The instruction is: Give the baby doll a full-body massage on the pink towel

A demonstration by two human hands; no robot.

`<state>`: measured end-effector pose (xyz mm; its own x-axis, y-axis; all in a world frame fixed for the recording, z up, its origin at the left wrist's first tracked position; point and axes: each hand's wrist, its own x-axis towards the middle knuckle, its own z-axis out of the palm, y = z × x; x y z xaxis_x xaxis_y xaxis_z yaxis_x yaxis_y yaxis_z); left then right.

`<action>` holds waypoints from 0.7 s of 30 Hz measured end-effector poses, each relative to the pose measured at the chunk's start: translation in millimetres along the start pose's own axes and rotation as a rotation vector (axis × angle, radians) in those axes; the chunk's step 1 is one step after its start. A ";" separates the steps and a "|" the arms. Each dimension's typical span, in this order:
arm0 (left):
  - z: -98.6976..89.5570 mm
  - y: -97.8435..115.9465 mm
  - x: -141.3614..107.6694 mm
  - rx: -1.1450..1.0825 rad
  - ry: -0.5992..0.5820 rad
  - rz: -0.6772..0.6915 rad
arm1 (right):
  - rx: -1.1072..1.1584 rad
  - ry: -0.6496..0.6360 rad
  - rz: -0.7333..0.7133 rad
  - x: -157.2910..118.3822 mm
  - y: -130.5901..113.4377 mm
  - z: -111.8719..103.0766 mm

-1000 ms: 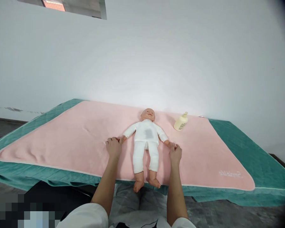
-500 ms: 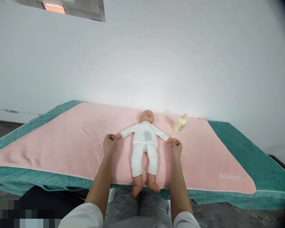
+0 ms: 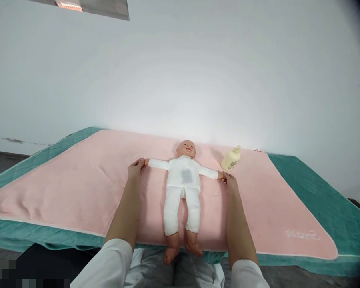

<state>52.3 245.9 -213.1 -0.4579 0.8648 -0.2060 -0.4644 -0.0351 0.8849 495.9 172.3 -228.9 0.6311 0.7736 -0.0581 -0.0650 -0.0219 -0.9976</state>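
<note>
A baby doll point(image 3: 183, 173) with a white cloth body lies on its back on a pink blanket point(image 3: 84, 180), its head toward the wall and its bare feet at the near edge. My left hand point(image 3: 136, 167) is closed round the doll's hand on the left side. On the other side my right hand point(image 3: 229, 181) pinches the doll's other hand. Both doll arms are stretched out sideways, nearly level. A cream pump bottle point(image 3: 230, 159) stands just beyond my right hand, apart from it.
The blanket lies over a green quilted cover point(image 3: 313, 176) on a bed or table. A white wall point(image 3: 180, 72) rises directly behind it. Below the near edge at the left is a dark object point(image 3: 45, 262).
Both my hands have moved outward and slightly away from me, drawing the doll's arms up from a downward slant to nearly level. The view has shifted slightly.
</note>
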 end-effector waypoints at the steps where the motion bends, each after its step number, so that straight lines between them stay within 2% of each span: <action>1: -1.6 0.4 2.7 0.001 -0.016 -0.009 | 0.006 -0.018 0.021 0.1 1.2 -2.0; 4: -6.2 0.1 6.2 -0.001 -0.022 -0.021 | 0.016 -0.017 0.062 -4.4 5.9 -5.5; 9: -4.2 -3.1 5.8 0.004 0.024 -0.014 | -0.054 0.046 0.008 -11.4 10.4 -3.6; 17: -0.7 2.1 0.2 0.026 0.015 -0.036 | 0.048 -0.072 0.046 -8.8 10.8 -6.1; 21: -3.6 5.3 -1.8 0.019 -0.011 -0.048 | 0.044 -0.070 0.027 -12.6 7.8 -4.8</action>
<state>47.9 242.3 -209.6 -0.4273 0.8705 -0.2443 -0.4713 0.0162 0.8818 491.1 159.4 -236.2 0.5729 0.8157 -0.0807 -0.1166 -0.0164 -0.9930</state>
